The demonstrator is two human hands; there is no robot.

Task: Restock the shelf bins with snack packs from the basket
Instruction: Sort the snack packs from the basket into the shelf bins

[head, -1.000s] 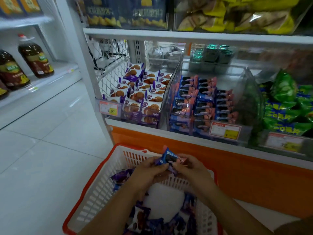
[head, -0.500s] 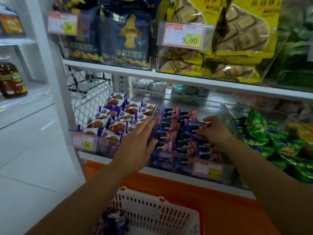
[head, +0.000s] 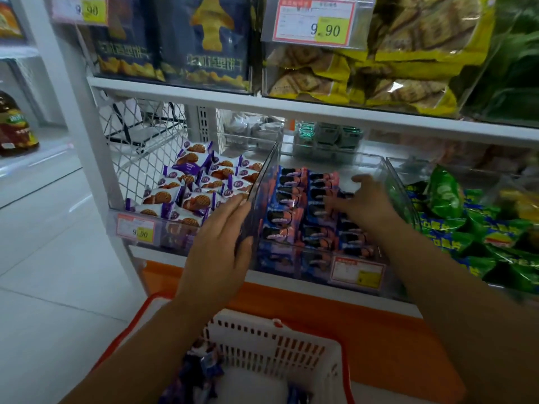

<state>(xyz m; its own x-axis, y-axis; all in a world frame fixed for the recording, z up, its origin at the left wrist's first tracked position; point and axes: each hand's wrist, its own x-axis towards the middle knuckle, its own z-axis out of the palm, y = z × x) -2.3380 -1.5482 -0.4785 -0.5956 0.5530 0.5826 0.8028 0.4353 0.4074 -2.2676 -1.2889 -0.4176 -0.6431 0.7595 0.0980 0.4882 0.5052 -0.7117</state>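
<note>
The person's left hand (head: 221, 243) lay open and flat against the clear side wall of the middle bin (head: 267, 170), as if steadying it. The right hand (head: 367, 205) was inside that bin, fingers spread over the blue snack packs (head: 287, 196), gripping nothing I could see. That bin looked nearly full. The basket (head: 277, 342), nearer, held several more packs (head: 201, 371), so I judged the restocking unfinished.

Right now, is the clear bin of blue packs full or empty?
Mostly full: rows of blue packs fill the clear bin, with bare floor only at the rear right, beyond the right hand.
</note>
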